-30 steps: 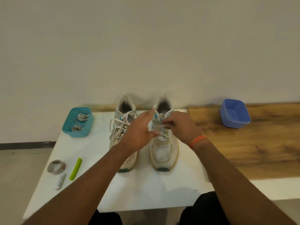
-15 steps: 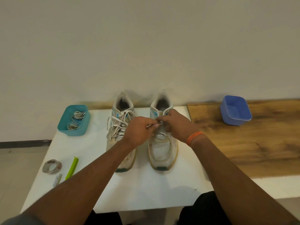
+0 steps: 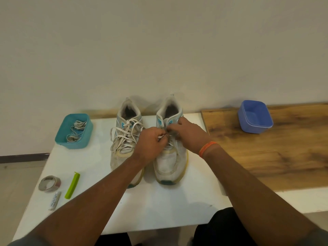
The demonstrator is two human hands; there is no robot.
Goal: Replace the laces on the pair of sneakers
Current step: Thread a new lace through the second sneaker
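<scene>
Two worn white sneakers stand side by side on the white table [image 3: 159, 206], toes toward me. The left sneaker [image 3: 124, 139] has its white lace tied in a loose bow. Over the tongue of the right sneaker [image 3: 170, 162], my left hand [image 3: 150, 144] pinches a white lace end, and my right hand [image 3: 188, 135], with an orange wristband, grips the lace beside it. The two hands touch and hide most of that shoe's lacing.
A teal tub [image 3: 74, 131] holding grey-white laces sits at the table's back left. A tape roll [image 3: 49, 183], a green clip [image 3: 72, 185] and a small white tube [image 3: 54, 200] lie front left. A blue tub [image 3: 254, 116] rests on the wooden board [image 3: 275, 157] to the right.
My left hand went from open above the shoes to closed on the right sneaker's lace. Both hands have drawn together over the tongue.
</scene>
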